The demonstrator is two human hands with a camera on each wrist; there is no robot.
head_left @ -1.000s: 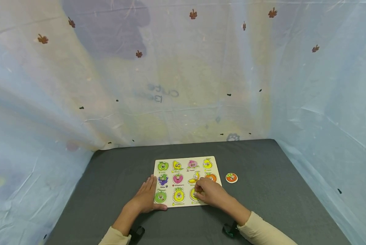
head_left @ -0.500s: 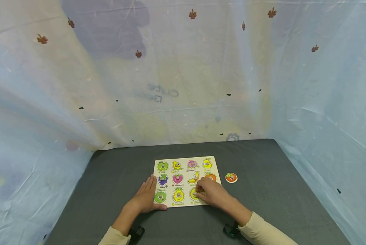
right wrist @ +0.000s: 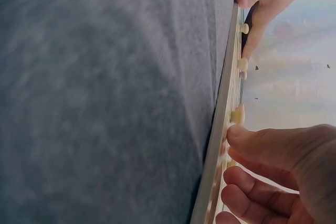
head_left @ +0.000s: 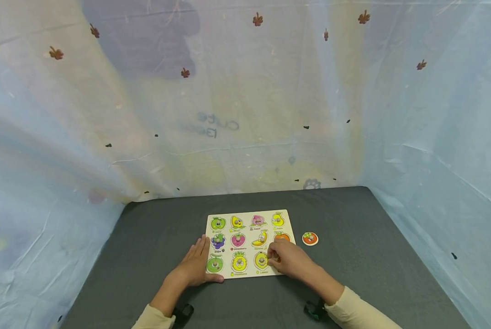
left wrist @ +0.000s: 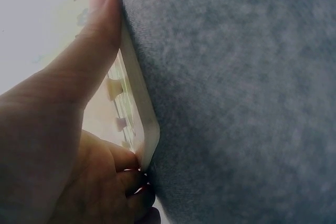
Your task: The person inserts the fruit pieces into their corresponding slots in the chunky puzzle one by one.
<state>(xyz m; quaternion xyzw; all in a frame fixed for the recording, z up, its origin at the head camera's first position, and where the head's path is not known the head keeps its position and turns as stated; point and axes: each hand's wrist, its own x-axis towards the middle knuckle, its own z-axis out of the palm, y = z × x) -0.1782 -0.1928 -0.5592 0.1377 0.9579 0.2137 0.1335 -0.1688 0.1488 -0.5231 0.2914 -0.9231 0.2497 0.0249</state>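
A pale wooden fruit peg puzzle board (head_left: 249, 249) lies on the dark cloth. My left hand (head_left: 193, 265) rests along its left side, fingers straight, thumb on the near edge; the left wrist view shows that thumb (left wrist: 102, 22) on the rim. Over the lower right corner is my right hand (head_left: 288, 259), beside the lemon piece (head_left: 261, 261). In the right wrist view its thumb and fingers are loosely bent and apart, with nothing seen between them, just off a wooden knob (right wrist: 238, 114). This hand hides the board's lower right slot and part of the orange piece (head_left: 282, 236).
A round red-orange piece (head_left: 310, 238) with green leaves and a knob lies on the cloth right of the board. Several knobbed fruit pieces sit in the board, among them a banana (head_left: 260, 238). A printed curtain (head_left: 245, 114) hangs behind the table (head_left: 352, 210).
My right hand has shifted slightly right, away from the lemon piece, which now shows more fully in its slot. The left hand and the board have stayed put.
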